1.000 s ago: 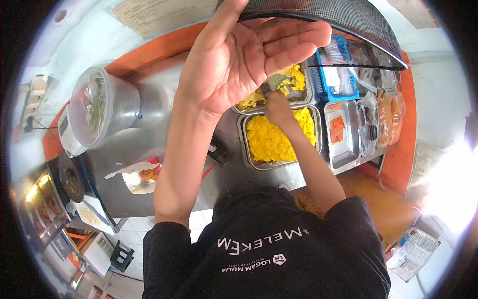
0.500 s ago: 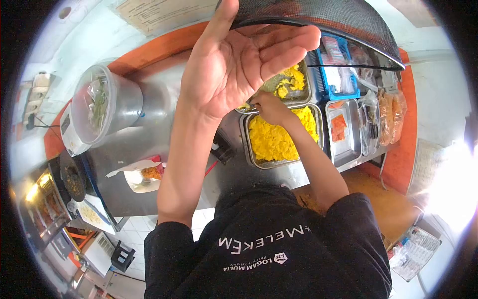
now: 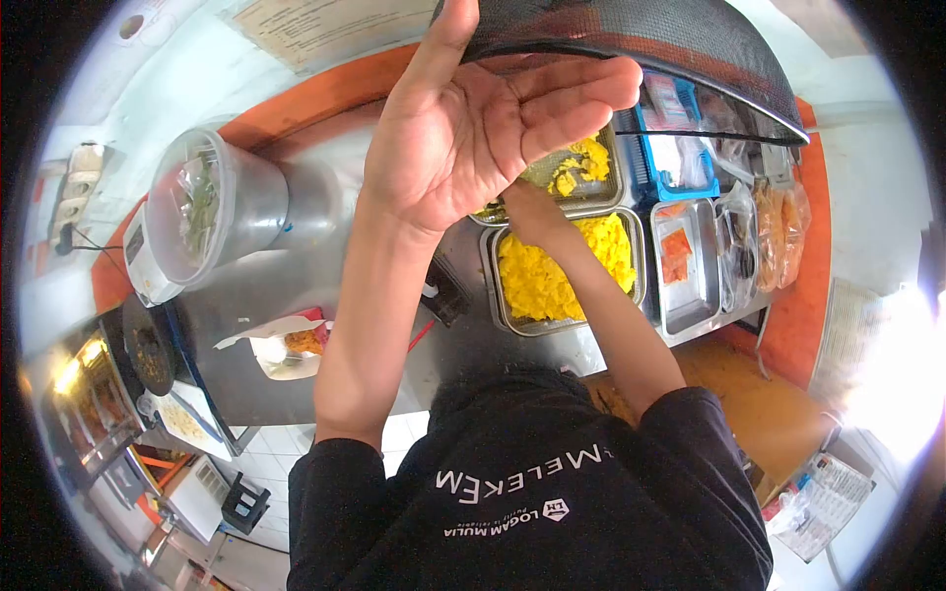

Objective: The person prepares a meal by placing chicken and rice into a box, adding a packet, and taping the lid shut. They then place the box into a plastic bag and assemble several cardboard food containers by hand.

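My left hand [image 3: 448, 148] is raised over the counter, palm towards me and fingers stretched out. It overlaps the rim of a black mesh food cover [image 3: 631, 28] that is tilted up; its contact with the cover is hidden. Lower down, my right hand [image 3: 537, 215] reaches to the rear metal tray [image 3: 619, 182]. Its fingers are curled, and their tips and anything in them are partly hidden behind my left hand. Yellow scrambled-egg-like food [image 3: 583, 163] lies in that tray. A fuller heap of yellow food [image 3: 562, 271] fills the front metal tray [image 3: 642, 266] below my right wrist.
At right stand a blue basket [image 3: 680, 163], a metal tray with orange pieces [image 3: 676, 258] and plastic bags [image 3: 778, 231]. To the left are a large clear tub [image 3: 232, 207], a white scale [image 3: 146, 261] and an open paper food wrapper [image 3: 281, 357]. A black container [image 3: 448, 295] sits near my left forearm.
My right hand has shifted slightly inward over the rear tray, more of it now behind my left hand. My left hand and the mesh cover stay raised. The whole view has shifted slightly.
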Tool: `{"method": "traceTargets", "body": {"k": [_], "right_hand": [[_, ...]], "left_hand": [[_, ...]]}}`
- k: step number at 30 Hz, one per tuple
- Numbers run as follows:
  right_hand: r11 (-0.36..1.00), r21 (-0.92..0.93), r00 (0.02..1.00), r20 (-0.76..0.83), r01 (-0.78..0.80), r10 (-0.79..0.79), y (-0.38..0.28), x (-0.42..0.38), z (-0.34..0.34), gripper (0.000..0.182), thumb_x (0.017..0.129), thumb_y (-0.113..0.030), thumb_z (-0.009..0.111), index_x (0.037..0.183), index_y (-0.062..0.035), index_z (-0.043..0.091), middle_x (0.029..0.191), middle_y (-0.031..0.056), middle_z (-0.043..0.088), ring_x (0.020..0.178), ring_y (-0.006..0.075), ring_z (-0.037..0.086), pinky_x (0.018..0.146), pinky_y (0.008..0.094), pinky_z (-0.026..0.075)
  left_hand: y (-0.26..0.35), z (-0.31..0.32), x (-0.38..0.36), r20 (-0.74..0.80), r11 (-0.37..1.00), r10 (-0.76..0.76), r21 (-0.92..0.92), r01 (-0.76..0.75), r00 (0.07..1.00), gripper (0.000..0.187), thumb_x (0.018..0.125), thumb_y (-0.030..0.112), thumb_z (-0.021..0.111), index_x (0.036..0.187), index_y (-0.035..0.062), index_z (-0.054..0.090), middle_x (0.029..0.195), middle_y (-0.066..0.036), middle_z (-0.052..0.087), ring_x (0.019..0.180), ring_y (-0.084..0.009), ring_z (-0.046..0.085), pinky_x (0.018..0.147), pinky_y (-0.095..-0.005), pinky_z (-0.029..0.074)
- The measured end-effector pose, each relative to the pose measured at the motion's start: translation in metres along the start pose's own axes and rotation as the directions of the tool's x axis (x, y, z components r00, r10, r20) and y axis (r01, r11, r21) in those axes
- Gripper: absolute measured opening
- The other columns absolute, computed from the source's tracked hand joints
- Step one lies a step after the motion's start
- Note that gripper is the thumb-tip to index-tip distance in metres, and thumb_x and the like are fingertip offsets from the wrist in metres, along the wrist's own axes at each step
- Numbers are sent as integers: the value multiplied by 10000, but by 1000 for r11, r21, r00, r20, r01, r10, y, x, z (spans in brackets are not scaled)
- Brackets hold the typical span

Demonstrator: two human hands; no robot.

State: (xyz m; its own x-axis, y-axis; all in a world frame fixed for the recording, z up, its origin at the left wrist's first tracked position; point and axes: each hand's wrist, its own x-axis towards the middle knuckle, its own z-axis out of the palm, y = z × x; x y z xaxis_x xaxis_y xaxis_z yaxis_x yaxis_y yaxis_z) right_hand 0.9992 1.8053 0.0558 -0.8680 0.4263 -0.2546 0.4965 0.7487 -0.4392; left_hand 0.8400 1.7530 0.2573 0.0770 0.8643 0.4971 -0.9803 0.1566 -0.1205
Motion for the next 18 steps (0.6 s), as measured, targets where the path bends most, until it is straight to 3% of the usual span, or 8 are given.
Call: {"method": "traceTargets", "body": {"k": [2,5,7,10,12,15,18], "right_hand": [[999,-1,999,-4,38,-38,12,4,11,251,891,-115,513,1045,43,634,1069,289,658,1048,428,635,920,535,498],[994,60,994,-57,-92,96,1,7,12,402,916,-318,552,1082,41,629,1089,283,660,1050,425,637,923,558,479],[991,-91,984,-163,-94,78,-18,4,2,527,897,-448,563,1103,33,630,1096,273,665,1044,424,640,926,565,465],[981,-151,972,-219,-122,87,-22,6,1,650,871,-570,571,1136,21,631,1100,253,672,1039,410,646,939,562,448],[991,-74,966,-244,-107,86,-12,12,9,675,858,-602,585,1127,15,640,1075,238,682,1020,396,654,925,543,457],[982,187,964,-252,-38,85,27,16,24,649,837,-598,629,1062,10,664,995,223,696,959,378,670,857,495,494],[914,405,959,-259,2,113,53,20,23,571,815,-539,689,981,8,684,915,224,696,888,369,679,780,457,512]], "left_hand": [[1,-1,1,7,1000,-7,-5,7,1000,763,1051,509,313,1443,-145,270,1382,-469,363,1347,-516,388,1131,-534,409],[1,-2,1,33,1000,-14,-3,14,999,767,1050,511,310,1448,-142,259,1389,-470,352,1352,-521,376,1135,-535,404],[1,-4,2,65,1000,-16,-8,17,998,766,1051,511,308,1448,-142,260,1389,-470,351,1351,-524,375,1136,-537,402],[0,-6,5,116,999,-27,-29,31,993,768,1050,514,305,1448,-141,261,1391,-469,350,1348,-526,377,1138,-538,399],[1,-7,4,117,999,-32,-16,34,993,773,1048,520,305,1449,-139,261,1396,-465,348,1348,-525,379,1139,-537,397],[2,3,-1,-24,998,-21,56,22,1000,785,1043,537,306,1457,-127,260,1417,-445,345,1356,-501,384,1143,-527,396],[-8,28,2,-279,901,92,432,39,956,850,998,585,414,1379,-173,353,1314,-399,484,1243,-435,532,1064,-460,484]]}}
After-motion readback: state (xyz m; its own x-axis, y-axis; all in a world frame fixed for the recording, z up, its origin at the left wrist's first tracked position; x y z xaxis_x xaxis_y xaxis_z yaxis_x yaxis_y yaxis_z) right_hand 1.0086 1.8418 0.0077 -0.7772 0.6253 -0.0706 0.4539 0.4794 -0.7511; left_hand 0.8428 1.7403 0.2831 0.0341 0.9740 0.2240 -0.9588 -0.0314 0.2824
